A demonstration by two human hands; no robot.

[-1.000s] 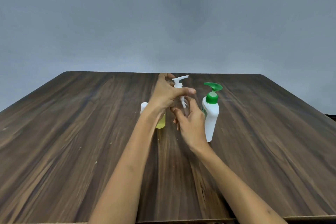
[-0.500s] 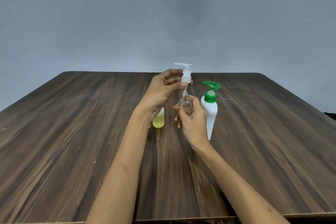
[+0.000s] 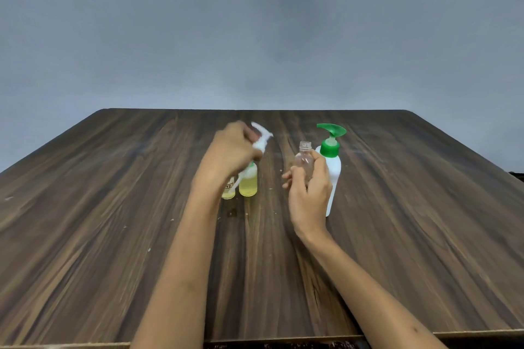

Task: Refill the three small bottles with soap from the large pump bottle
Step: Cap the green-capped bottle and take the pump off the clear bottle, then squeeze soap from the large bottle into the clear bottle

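My right hand (image 3: pixel 310 193) holds a small clear bottle (image 3: pixel 304 161) upright, its threaded neck uncapped. My left hand (image 3: pixel 231 153) grips a white pump top (image 3: pixel 261 140), blurred, with its dip tube hanging down, over to the left of the clear bottle. Under that hand stand two small bottles of yellow soap (image 3: pixel 248 183), one partly hidden by my wrist (image 3: pixel 228 191). The large white pump bottle (image 3: pixel 331 176) with a green pump head stands just right of my right hand.
A dark wooden table (image 3: pixel 113 207) carries everything, with its near edge at the bottom of the view. A plain grey wall lies behind. Small pale specks dot the tabletop.
The white pump top has come out of the clear bottle and my left hand has carried it left and down. My right hand keeps the bottle, now uncapped.
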